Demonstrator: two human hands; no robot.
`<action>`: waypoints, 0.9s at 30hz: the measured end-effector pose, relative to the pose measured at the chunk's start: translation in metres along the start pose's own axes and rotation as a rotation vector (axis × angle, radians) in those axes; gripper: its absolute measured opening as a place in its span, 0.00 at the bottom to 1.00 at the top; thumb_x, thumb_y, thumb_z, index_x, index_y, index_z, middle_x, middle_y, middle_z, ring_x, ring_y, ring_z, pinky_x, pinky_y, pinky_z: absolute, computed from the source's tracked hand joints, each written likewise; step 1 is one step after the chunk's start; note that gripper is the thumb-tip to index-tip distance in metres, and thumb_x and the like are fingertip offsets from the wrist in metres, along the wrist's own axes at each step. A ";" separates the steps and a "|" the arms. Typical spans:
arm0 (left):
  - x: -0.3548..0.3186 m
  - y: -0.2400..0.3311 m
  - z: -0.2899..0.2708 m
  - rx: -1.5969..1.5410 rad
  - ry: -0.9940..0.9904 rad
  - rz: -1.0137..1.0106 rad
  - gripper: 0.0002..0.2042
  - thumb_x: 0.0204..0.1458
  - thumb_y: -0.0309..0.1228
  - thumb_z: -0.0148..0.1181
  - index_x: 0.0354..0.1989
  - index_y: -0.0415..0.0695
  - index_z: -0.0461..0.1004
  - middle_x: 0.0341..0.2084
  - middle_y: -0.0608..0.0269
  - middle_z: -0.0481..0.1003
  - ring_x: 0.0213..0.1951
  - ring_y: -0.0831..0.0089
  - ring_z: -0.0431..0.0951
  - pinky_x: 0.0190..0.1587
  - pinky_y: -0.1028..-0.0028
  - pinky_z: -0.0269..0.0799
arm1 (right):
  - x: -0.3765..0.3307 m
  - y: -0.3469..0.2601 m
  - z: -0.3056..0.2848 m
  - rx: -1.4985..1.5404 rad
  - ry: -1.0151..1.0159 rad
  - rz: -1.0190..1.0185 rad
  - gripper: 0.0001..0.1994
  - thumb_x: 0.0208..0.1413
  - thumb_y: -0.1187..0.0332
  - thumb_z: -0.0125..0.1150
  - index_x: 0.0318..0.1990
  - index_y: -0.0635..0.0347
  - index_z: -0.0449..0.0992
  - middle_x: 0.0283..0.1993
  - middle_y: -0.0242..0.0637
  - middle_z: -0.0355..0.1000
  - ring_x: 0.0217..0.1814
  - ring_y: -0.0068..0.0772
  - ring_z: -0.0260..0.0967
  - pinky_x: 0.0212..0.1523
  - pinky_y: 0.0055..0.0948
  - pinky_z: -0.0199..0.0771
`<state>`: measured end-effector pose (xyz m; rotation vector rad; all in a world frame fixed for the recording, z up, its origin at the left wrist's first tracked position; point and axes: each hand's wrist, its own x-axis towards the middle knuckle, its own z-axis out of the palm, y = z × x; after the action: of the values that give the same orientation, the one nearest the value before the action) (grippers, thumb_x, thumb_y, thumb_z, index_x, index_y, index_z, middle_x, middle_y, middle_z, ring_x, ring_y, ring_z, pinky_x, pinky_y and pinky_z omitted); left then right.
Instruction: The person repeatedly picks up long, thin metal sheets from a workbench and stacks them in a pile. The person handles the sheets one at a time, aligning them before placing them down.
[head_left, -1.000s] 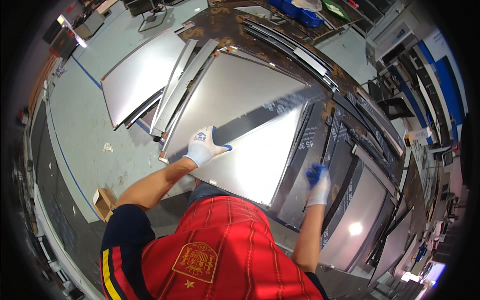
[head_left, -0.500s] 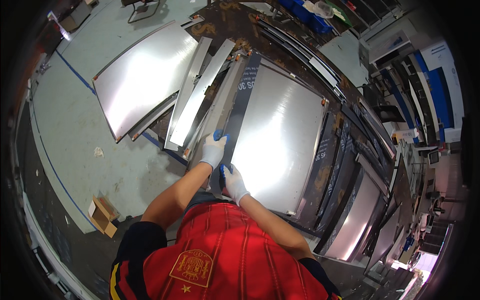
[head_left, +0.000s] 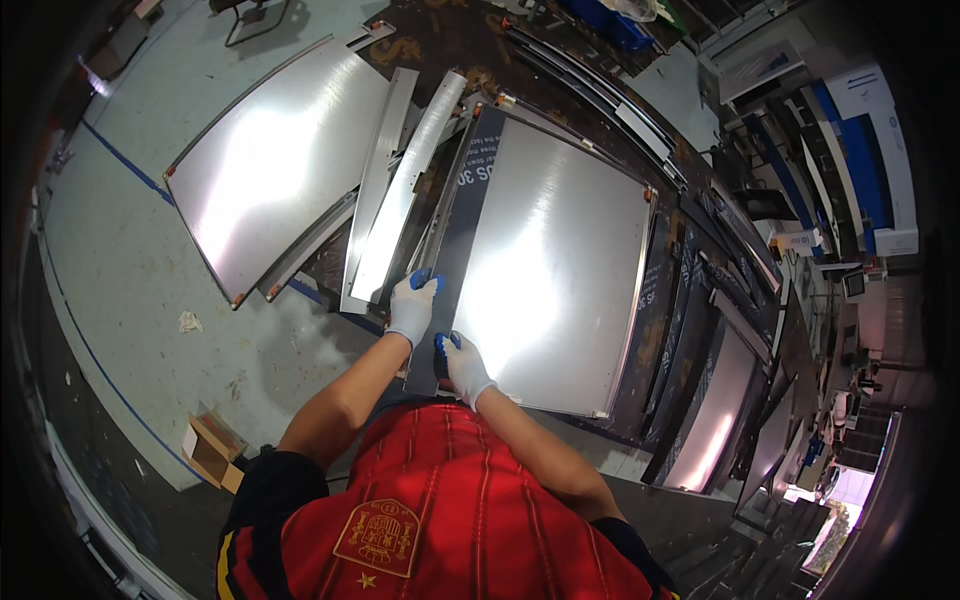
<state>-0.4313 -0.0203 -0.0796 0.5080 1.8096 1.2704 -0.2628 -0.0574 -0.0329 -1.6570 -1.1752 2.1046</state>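
Both hands (head_left: 440,335) now meet on the dark strip (head_left: 458,240).

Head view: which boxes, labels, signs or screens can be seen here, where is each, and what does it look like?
Dark film strip: along the left edge of the steel sheet, long, navy with pale lettering; the left hand and right hand rest on its near end.
Cardboard box: on the floor, lower left, small, brown, open.
White carton: right side, small, boxy, with blue print.
Screens: none clearly visible.
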 end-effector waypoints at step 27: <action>-0.123 -0.076 -0.133 0.073 -0.102 -0.085 0.13 0.70 0.30 0.63 0.56 0.36 0.85 0.40 0.64 0.85 0.39 0.78 0.82 0.44 0.72 0.79 | 0.023 -0.024 0.003 0.128 -0.104 0.086 0.12 0.80 0.67 0.56 0.54 0.66 0.81 0.45 0.39 0.83 0.44 0.32 0.80 0.52 0.35 0.82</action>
<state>-0.4607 -0.2149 -0.0811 0.5210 1.7784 1.1043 -0.2803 -0.0287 -0.0331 -1.5858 -0.9904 2.2913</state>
